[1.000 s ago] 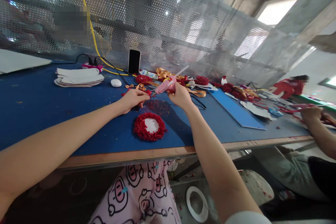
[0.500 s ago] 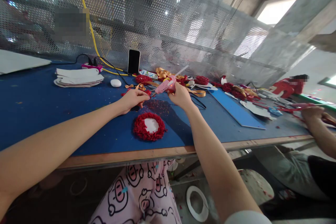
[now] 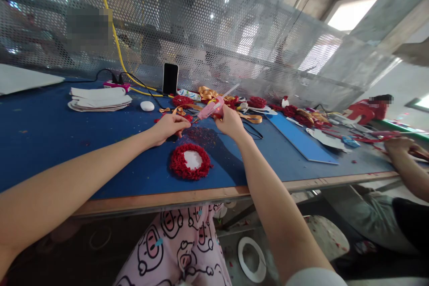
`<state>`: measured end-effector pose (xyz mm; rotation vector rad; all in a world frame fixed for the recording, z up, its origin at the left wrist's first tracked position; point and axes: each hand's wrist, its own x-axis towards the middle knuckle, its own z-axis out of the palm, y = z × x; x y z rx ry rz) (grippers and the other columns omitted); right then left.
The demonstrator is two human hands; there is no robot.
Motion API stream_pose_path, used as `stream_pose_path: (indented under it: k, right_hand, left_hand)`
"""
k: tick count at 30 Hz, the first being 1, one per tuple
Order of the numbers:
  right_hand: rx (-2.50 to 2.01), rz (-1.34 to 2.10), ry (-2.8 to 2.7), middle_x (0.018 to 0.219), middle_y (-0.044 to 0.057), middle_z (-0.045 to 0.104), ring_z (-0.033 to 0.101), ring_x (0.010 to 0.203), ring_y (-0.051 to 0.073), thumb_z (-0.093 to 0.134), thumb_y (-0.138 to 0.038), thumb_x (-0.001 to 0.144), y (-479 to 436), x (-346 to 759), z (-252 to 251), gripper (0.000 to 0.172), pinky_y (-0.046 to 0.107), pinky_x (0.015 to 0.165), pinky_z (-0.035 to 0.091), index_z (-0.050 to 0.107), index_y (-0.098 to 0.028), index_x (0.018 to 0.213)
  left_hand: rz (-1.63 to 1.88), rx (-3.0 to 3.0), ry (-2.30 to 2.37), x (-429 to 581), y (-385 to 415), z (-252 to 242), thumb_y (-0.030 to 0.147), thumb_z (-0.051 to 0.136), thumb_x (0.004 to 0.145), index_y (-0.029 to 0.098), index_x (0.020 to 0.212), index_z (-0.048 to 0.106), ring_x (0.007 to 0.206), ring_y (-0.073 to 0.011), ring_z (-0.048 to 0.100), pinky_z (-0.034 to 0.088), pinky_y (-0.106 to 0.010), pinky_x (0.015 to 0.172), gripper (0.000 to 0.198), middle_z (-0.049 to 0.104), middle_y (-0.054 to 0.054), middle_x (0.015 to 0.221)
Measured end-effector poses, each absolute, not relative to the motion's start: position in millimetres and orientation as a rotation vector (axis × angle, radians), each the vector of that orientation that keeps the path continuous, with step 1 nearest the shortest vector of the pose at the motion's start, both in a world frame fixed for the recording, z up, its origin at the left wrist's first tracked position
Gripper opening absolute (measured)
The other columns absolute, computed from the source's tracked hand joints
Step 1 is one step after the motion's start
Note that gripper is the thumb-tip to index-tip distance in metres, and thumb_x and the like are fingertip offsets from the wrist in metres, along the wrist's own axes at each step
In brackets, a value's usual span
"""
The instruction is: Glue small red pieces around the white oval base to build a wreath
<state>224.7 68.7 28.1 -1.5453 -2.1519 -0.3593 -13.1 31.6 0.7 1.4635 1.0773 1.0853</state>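
My right hand [image 3: 230, 124] is wrapped round a pink hot glue gun [image 3: 212, 108], with a pale glue stick [image 3: 232, 90] poking out of its back end. The gun's nozzle points down and left, close to the fingertips of my left hand [image 3: 171, 128]. Those fingers are pinched together; whatever small piece they hold is hidden or too small to name. Red material [image 3: 188, 118] shows just behind them. On the table in front of both hands lies a fuzzy dark red ring [image 3: 174, 164] with a white centre [image 3: 193, 160].
A phone [image 3: 170, 78] stands against the perforated metal screen [image 3: 201, 31]. White cut sheets [image 3: 100, 99] and a white mouse-like object [image 3: 147, 106] lie left. Ribbons [image 3: 208, 93], red bundles and a blue board [image 3: 300, 137] lie right. A co-worker's hand [image 3: 398, 145] is at far right.
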Motion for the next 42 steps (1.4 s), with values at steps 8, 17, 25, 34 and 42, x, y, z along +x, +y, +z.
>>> stream_pose_path:
  k: [8, 17, 25, 34, 42]
  right_hand:
    - [-1.567, -0.351, -2.154, 0.103, 0.017, 0.071, 0.065, 0.094, 0.031, 0.054, -0.025, 0.084, 68.9, 224.3, 29.3, 0.024, 0.036, 0.075, 0.046, 0.056, -0.015, 0.106]
    - [-1.568, -0.34, -2.16, 0.105, 0.017, 0.071, 0.065, 0.096, 0.032, 0.053, -0.026, 0.084, 67.2, 224.1, 30.5, 0.025, 0.037, 0.076, 0.047, 0.056, -0.015, 0.107]
    - [-1.581, -0.314, -2.146, 0.105, 0.017, 0.07, 0.064, 0.097, 0.031, 0.054, -0.027, 0.084, 65.9, 223.4, 30.9, 0.027, 0.036, 0.077, 0.047, 0.055, -0.015, 0.108]
    - [-1.573, -0.33, -2.154, 0.105, 0.016, 0.07, 0.065, 0.095, 0.031, 0.054, -0.028, 0.084, 68.0, 224.1, 29.2, 0.025, 0.036, 0.075, 0.047, 0.055, -0.016, 0.106]
    - [-1.597, -0.332, -2.156, 0.106, 0.016, 0.07, 0.065, 0.097, 0.031, 0.053, -0.029, 0.086, 65.6, 223.0, 30.4, 0.025, 0.036, 0.076, 0.047, 0.054, -0.016, 0.107]
  left_hand:
    - [1.081, 1.459, 1.075, -12.8, 31.3, 1.6, 0.025, 0.071, 0.074, 0.013, 0.074, 0.069, 0.045, -0.0092, 0.05, 0.039, -0.023, 0.049, 0.012, 0.055, 0.003, 0.048]
    - [1.087, 1.463, 1.073, -13.6, 31.6, 0.3, 0.024, 0.071, 0.075, 0.013, 0.074, 0.07, 0.045, -0.0095, 0.05, 0.04, -0.023, 0.049, 0.011, 0.055, 0.003, 0.048]
    - [1.092, 1.464, 1.054, -14.1, 33.4, -1.0, 0.026, 0.072, 0.074, 0.013, 0.074, 0.07, 0.045, -0.0093, 0.05, 0.04, -0.023, 0.049, 0.013, 0.056, 0.003, 0.049]
    - [1.086, 1.451, 1.052, -13.8, 32.7, -0.8, 0.025, 0.071, 0.074, 0.013, 0.074, 0.07, 0.045, -0.0092, 0.05, 0.04, -0.023, 0.048, 0.012, 0.055, 0.003, 0.048]
    - [1.07, 1.456, 1.053, -13.8, 31.7, 0.6, 0.026, 0.071, 0.075, 0.014, 0.075, 0.069, 0.045, -0.0093, 0.05, 0.038, -0.023, 0.048, 0.012, 0.055, 0.003, 0.049]
